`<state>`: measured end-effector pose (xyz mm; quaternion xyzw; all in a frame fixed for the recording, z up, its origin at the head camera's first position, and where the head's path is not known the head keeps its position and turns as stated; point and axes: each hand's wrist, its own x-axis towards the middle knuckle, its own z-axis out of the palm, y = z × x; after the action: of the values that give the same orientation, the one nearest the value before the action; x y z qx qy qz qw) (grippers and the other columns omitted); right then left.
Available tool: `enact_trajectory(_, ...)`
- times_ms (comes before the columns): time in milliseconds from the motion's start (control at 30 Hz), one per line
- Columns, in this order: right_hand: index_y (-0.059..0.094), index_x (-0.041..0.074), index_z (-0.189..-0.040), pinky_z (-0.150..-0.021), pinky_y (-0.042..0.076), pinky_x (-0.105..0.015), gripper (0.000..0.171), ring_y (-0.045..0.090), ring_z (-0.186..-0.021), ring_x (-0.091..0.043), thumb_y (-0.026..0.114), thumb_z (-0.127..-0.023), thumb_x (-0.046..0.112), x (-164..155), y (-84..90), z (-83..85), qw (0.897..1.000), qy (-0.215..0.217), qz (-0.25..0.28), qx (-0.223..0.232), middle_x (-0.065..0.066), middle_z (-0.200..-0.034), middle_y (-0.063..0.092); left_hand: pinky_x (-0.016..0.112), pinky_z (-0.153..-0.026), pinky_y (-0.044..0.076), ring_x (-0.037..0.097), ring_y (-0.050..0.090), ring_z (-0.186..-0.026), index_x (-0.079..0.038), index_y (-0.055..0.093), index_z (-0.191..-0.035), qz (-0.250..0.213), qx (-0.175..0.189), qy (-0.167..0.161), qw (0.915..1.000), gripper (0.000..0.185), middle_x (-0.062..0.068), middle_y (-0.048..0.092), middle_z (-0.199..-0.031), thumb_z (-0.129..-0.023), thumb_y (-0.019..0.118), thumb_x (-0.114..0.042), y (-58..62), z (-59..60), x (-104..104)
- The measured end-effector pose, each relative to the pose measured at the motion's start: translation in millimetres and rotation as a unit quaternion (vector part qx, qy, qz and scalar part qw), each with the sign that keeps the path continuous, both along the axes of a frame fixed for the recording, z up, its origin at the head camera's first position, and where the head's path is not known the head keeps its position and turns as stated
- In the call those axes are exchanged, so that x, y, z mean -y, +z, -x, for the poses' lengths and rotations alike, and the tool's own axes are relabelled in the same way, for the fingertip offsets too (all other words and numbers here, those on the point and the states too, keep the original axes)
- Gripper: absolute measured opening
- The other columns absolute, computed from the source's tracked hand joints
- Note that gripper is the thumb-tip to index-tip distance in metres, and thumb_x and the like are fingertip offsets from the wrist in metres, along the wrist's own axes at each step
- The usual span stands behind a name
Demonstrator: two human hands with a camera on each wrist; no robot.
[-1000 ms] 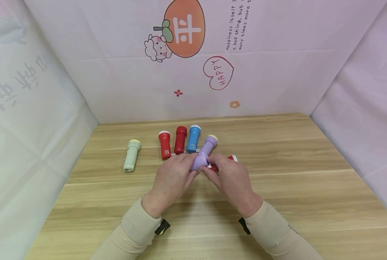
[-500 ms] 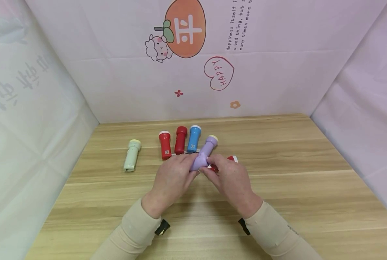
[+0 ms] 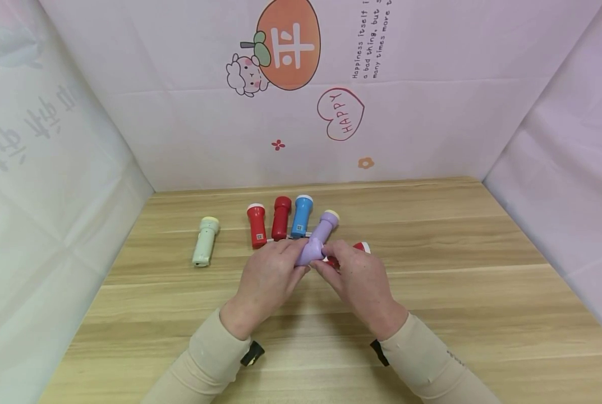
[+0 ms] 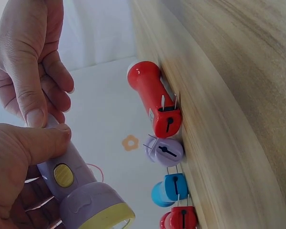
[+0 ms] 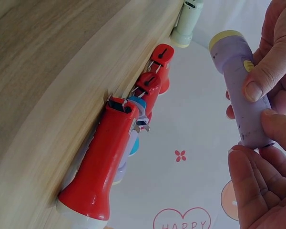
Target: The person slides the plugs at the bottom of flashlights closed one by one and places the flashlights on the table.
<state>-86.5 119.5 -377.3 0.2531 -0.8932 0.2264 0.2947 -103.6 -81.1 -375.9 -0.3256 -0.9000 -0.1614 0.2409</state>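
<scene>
A purple flashlight (image 3: 308, 253) with a yellow rim is held up above the table. My left hand (image 3: 267, 278) grips its body; in the left wrist view the thumb lies along the barrel near a yellow switch (image 4: 63, 175). My right hand (image 5: 269, 191) pinches the tail end between thumb and fingers, which partly hide that end. Behind the hands, a second purple flashlight (image 3: 325, 225) lies on the table, beside a blue flashlight (image 3: 301, 216). One red flashlight (image 5: 97, 162) lies under my right hand, mostly covered in the head view.
Two more red flashlights (image 3: 257, 225) lie left of the blue one. Metal prongs stick out of several flashlights near their tails. A pale green flashlight (image 3: 205, 242) lies apart at the left. The wooden table (image 3: 457, 235) meets a printed white cloth (image 3: 189, 129) at its back edge.
</scene>
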Motion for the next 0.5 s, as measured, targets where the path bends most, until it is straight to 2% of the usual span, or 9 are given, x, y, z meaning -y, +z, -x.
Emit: enact_trajectory(500,0.068,0.003,-0.108,-0.058,0.055,-0.021,0.045,0.061,-0.063,-0.008,0.092,-0.079,0.028,0.3,-0.2,-0.7,1.0,-0.004,-0.002,0.003,-0.004,-0.084,0.077,0.035,-0.094,0.06,0.021,0.073,-0.109,-0.008,0.066,-0.137,0.007,0.014,0.004,0.9999,0.058,0.006,0.075,-0.125,-0.087,0.086,-0.03,0.1,-0.3,0.6)
